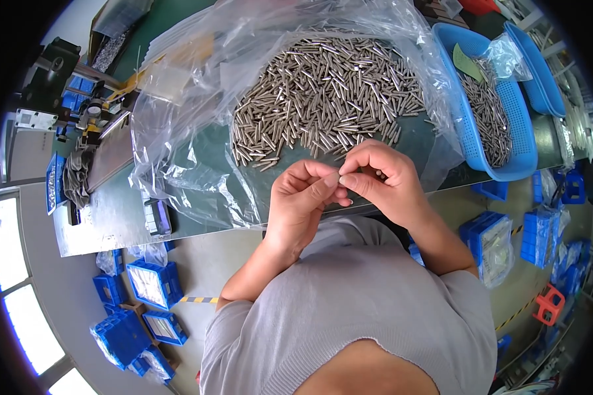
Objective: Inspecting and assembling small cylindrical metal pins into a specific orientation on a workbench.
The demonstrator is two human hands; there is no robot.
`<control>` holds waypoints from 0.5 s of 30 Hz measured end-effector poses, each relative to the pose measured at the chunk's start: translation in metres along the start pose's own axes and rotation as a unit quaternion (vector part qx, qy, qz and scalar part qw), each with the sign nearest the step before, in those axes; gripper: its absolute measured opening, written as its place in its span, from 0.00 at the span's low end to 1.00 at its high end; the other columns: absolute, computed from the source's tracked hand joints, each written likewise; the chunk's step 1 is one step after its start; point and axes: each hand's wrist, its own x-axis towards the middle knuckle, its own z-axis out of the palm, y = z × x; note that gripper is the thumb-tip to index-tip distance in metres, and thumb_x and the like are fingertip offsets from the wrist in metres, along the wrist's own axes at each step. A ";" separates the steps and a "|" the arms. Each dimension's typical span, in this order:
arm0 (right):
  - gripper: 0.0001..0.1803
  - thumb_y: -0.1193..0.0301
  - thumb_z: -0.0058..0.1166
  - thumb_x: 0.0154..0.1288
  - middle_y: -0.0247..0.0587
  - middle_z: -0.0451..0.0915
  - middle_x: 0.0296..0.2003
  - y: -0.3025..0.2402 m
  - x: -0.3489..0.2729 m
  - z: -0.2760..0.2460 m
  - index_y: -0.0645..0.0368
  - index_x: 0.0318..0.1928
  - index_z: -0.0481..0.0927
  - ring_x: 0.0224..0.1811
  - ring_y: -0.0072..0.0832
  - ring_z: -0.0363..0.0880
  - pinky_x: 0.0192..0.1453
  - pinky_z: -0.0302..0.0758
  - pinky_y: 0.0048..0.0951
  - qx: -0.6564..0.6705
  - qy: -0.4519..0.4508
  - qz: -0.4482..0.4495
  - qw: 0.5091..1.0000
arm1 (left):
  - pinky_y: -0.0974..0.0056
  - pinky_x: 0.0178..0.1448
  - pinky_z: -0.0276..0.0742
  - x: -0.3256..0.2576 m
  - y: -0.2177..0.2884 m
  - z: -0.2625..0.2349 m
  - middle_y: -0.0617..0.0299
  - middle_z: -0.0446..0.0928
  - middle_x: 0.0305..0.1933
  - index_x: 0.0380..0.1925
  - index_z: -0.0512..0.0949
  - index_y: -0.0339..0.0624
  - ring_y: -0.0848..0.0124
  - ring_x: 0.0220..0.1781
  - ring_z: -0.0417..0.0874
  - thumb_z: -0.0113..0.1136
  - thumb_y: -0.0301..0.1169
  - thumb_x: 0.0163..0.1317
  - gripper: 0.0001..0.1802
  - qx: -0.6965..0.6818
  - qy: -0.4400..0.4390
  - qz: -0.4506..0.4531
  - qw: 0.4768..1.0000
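My left hand (304,201) and my right hand (380,178) meet fingertip to fingertip over the near edge of the bench. Pinched between them is a small metal pin (340,178), mostly hidden by the fingers. Just beyond the hands lies a large heap of short silver metal pins (323,92), spread on a clear plastic bag (191,151) that is opened out over the green bench top (118,210).
A blue perforated basket (517,125) holding more pins and a small plastic bag stands at the right. A second blue basket (540,72) sits behind it. Machine parts crowd the left end of the bench. Blue crates (153,283) and a red stool (548,304) stand on the floor below.
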 end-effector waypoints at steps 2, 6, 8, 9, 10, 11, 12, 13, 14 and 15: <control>0.03 0.78 0.56 0.59 0.32 0.74 0.30 -0.001 -0.002 -0.001 0.63 0.34 0.76 0.28 0.16 0.73 0.31 0.70 0.16 -0.015 0.013 -0.005 1.000 | 0.64 0.39 0.80 0.000 0.000 0.002 0.55 0.78 0.33 0.34 0.73 0.33 0.71 0.32 0.80 0.54 0.22 0.62 0.03 0.006 0.008 0.000 1.000; 0.05 0.73 0.50 0.63 0.28 0.72 0.25 -0.001 -0.005 -0.028 0.62 0.35 0.75 0.22 0.12 0.64 0.23 0.60 0.14 0.248 0.096 0.137 0.954 | 0.65 0.39 0.80 0.000 0.002 0.004 0.55 0.78 0.33 0.33 0.74 0.33 0.72 0.32 0.80 0.54 0.22 0.61 0.02 0.035 0.034 0.032 0.998; 0.06 0.72 0.45 0.64 0.29 0.70 0.21 -0.003 -0.001 -0.043 0.62 0.35 0.74 0.19 0.12 0.61 0.19 0.55 0.14 0.365 0.120 0.146 0.912 | 0.65 0.39 0.80 0.000 0.001 0.002 0.55 0.78 0.34 0.33 0.74 0.33 0.73 0.31 0.80 0.54 0.22 0.61 0.02 0.037 0.032 0.033 0.998; 0.06 0.73 0.44 0.64 0.29 0.69 0.20 -0.008 0.001 -0.047 0.61 0.36 0.74 0.19 0.12 0.61 0.19 0.54 0.14 0.406 0.136 0.159 0.889 | 0.65 0.39 0.80 0.001 0.001 0.001 0.55 0.78 0.34 0.33 0.74 0.33 0.73 0.31 0.80 0.54 0.22 0.61 0.02 0.040 0.033 0.034 0.998; 0.06 0.72 0.45 0.64 0.30 0.70 0.21 -0.010 0.001 -0.048 0.62 0.36 0.74 0.20 0.13 0.61 0.19 0.54 0.14 0.385 0.126 0.168 0.899 | 0.66 0.39 0.80 0.001 0.001 0.000 0.55 0.78 0.34 0.33 0.74 0.34 0.73 0.31 0.80 0.54 0.22 0.61 0.02 0.043 0.035 0.035 0.998; 0.06 0.73 0.47 0.63 0.30 0.71 0.22 -0.008 -0.001 -0.051 0.62 0.35 0.75 0.21 0.15 0.63 0.20 0.56 0.15 0.299 0.093 0.196 0.929 | 0.66 0.39 0.80 0.000 0.002 0.000 0.55 0.78 0.34 0.33 0.74 0.34 0.73 0.31 0.80 0.54 0.22 0.61 0.02 0.042 0.035 0.034 0.998; 0.06 0.73 0.49 0.63 0.30 0.72 0.24 -0.007 -0.003 -0.054 0.63 0.34 0.76 0.21 0.16 0.64 0.21 0.58 0.15 0.211 0.058 0.222 0.950 | 0.66 0.39 0.80 0.000 0.002 -0.001 0.55 0.78 0.34 0.33 0.74 0.34 0.73 0.32 0.80 0.54 0.22 0.61 0.03 0.041 0.038 0.035 0.998; 0.04 0.74 0.54 0.60 0.29 0.71 0.23 -0.013 -0.002 -0.042 0.62 0.33 0.78 0.21 0.16 0.65 0.22 0.61 0.17 -0.018 0.074 0.169 0.983 | 0.66 0.39 0.80 0.001 0.003 -0.001 0.55 0.78 0.35 0.33 0.74 0.34 0.73 0.32 0.80 0.54 0.22 0.61 0.03 0.041 0.041 0.035 0.998; 0.04 0.74 0.56 0.58 0.31 0.71 0.23 -0.011 -0.002 -0.040 0.60 0.33 0.78 0.21 0.18 0.67 0.24 0.63 0.19 -0.139 0.048 0.111 0.983 | 0.66 0.39 0.80 0.001 0.003 -0.001 0.55 0.78 0.35 0.33 0.74 0.34 0.73 0.32 0.80 0.54 0.22 0.61 0.03 0.041 0.041 0.035 0.998; 0.04 0.74 0.59 0.56 0.33 0.72 0.22 -0.007 -0.004 -0.038 0.58 0.33 0.79 0.21 0.20 0.69 0.25 0.65 0.21 -0.258 0.022 0.051 0.965 | 0.66 0.39 0.80 0.001 0.003 -0.001 0.55 0.79 0.35 0.33 0.74 0.34 0.73 0.32 0.80 0.54 0.22 0.61 0.03 0.043 0.042 0.038 0.997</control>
